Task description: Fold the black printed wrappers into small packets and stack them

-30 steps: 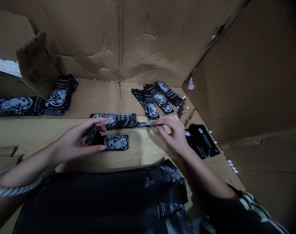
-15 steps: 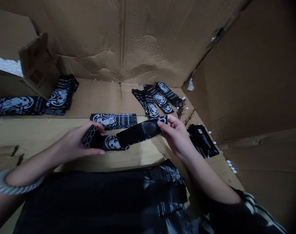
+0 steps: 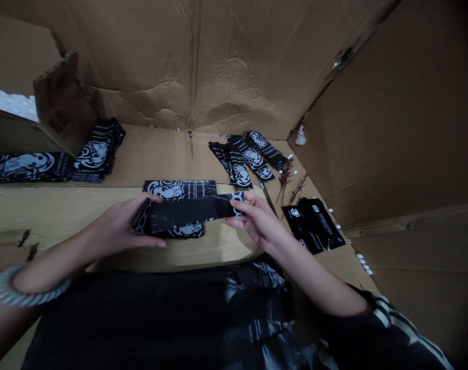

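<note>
My left hand grips the left end of a small black printed piece lying on the cardboard floor. My right hand pinches the right end of a long black strip, which stretches flat across to my left hand, over the smaller piece. Just behind them lies a flat black packet printed with a white face.
Cardboard walls enclose the space. Stacks of black printed packets sit at the left, several more at the back centre, and two dark cards at the right. A black plastic sheet covers my lap. Dried twigs lie nearby.
My right hand lifted the strip off the floor, turned it over and brought it left and down over the piece under my left hand. My left hand stayed put.
</note>
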